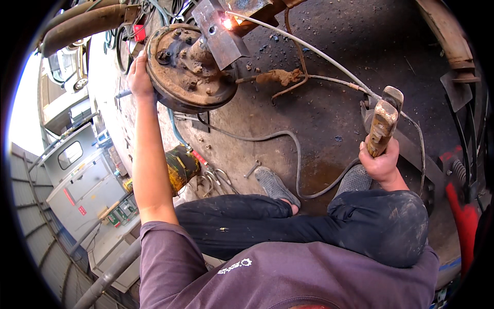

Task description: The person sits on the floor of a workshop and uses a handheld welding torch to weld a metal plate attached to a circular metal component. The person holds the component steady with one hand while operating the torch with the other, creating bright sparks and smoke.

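My right hand (382, 164) is closed around the worn handle of a welding electrode holder (384, 121). From its jaws a long pale welding rod (319, 51) reaches up and left to a bright glow with sparks (228, 23). That glow sits at the edge of a bare steel plate (213, 31), beside a rusty axle beam (252, 23). On the left, my left hand (140, 77) grips the rim of a rusty round brake drum (193, 72) with studs on its face. The plate overlaps the drum's upper right; some of my left fingers are hidden behind the rim.
A grey cable (278, 134) snakes over the dirty floor near my feet. A yellow-black cylinder (182, 167) with a hose lies beside my left arm, near a small wrench (252, 168). A red metal part (460, 221) and a spring (459, 169) stand at the right.
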A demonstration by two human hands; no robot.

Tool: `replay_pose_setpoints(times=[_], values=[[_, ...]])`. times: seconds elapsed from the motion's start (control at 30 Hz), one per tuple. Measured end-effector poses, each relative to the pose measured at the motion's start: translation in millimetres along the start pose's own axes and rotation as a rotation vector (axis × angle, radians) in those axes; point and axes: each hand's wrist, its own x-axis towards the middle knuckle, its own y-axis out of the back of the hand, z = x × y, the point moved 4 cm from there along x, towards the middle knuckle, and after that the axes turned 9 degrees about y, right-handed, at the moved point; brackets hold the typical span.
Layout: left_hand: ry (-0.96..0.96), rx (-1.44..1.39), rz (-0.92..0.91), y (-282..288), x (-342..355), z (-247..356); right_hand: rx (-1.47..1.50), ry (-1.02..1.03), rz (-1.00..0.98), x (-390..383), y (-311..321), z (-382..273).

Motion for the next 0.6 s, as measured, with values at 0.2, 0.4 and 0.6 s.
replay_pose_setpoints(times=[0.2, 0.4, 0.6], values=[[0.004, -0.056, -0.010, -7, -6, 2, -0.025, 0.018, 0.006, 3, -1, -1], [0.005, -0.032, 0.010, -9, -12, 8, -0.056, 0.038, -0.016, 7, -4, -3], [-0.013, -0.029, 0.026, -11, -13, 9, -0.073, 0.075, -0.019, 12, -7, -5]])
